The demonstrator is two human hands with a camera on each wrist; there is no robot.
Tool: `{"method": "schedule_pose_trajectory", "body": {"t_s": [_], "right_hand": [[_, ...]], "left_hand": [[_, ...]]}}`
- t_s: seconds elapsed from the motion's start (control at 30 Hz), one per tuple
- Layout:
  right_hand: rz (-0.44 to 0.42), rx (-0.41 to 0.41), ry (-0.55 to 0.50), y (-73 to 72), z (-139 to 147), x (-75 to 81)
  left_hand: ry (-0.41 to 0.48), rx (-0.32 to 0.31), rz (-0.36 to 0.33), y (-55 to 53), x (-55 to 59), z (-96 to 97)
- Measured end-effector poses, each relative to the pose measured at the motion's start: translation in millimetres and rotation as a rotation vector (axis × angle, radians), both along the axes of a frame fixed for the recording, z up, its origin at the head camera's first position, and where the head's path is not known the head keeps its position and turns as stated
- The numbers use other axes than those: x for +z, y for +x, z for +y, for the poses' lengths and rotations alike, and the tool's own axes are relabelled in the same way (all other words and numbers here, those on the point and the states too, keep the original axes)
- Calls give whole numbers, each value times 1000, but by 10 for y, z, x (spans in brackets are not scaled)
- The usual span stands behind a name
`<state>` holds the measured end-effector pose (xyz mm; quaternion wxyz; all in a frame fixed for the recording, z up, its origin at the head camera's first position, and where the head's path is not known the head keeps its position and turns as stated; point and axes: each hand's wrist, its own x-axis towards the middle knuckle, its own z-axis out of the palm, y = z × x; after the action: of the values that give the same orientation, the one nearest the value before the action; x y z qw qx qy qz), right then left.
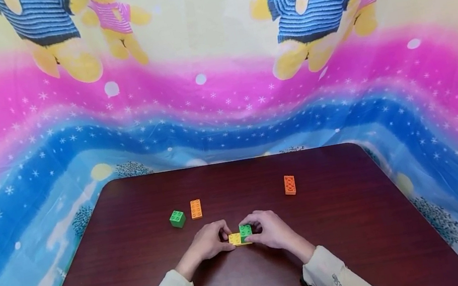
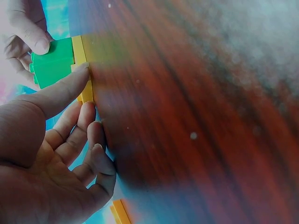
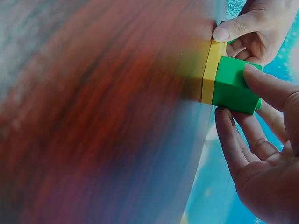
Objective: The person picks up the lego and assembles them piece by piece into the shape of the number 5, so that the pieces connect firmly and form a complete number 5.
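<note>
A flat yellow toy brick (image 1: 234,239) lies near the middle of the dark table, its left end pinched between the thumb and fingers of my left hand (image 1: 210,241). On its right half sits a taller green brick (image 1: 246,232), studs up. My right hand (image 1: 270,230) grips that green brick, thumb on the near side and fingers on the far side. In the right wrist view the green brick (image 3: 236,84) stands right against the studded face of the yellow brick (image 3: 209,77). The left wrist view shows my left thumb (image 2: 70,88) across the yellow edge.
Farther back on the dark red-brown table (image 1: 235,177) lie a second green brick (image 1: 177,219) and an orange brick (image 1: 195,209), both left of centre. Another orange brick (image 1: 289,185), its hollow side up, is at the back right. A printed cloth (image 1: 221,98) hangs behind the table.
</note>
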<state>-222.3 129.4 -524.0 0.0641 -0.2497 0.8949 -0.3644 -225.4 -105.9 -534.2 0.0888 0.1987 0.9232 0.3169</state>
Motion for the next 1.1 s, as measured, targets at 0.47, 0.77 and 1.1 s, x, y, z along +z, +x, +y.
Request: {"method": "schedule_pose_trajectory", "body": {"t_s": [0.47, 0.77, 1.1], "right_hand": [[-12, -20, 22, -7, -3, 2], [0, -28, 63, -54, -26, 18], [-44, -35, 45, -74, 3, -21]], "left_hand": [[-4, -1, 1, -15, -8, 9], [-4, 6, 4, -17, -17, -11], [1, 1, 14, -1, 0, 1]]}}
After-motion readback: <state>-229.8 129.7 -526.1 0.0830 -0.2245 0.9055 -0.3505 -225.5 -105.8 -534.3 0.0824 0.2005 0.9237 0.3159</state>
